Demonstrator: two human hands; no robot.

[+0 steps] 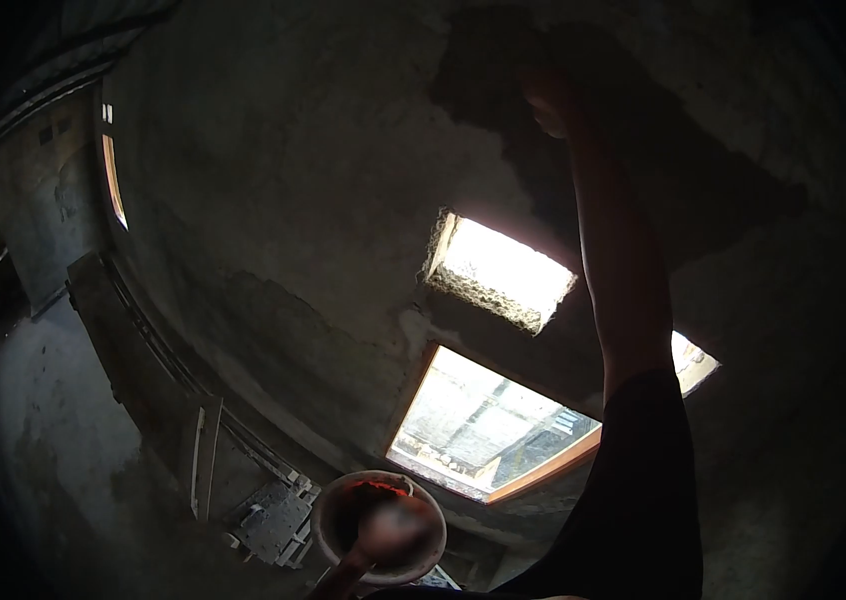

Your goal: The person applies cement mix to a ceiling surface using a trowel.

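My right arm reaches up in a dark sleeve, and my right hand point(548, 108) is against or close to the wall point(323, 190), at the edge of a dark patch point(673, 130). Deep shadow hides most of its fingers and anything in them. Low in the view, my left hand point(393, 530) is over or inside a round bucket point(433, 515) with a pale rim and a reddish-orange inside. Blur smears this hand, so its grip does not show. What the bucket contains cannot be made out.
A wood-framed window point(493, 425) lies below a bright rough-edged opening point(503, 270). Another bright opening point(693, 363) shows behind my arm. At lower left are a long board point(133, 350), a narrow plank point(206, 458) and a grey slatted piece point(278, 520).
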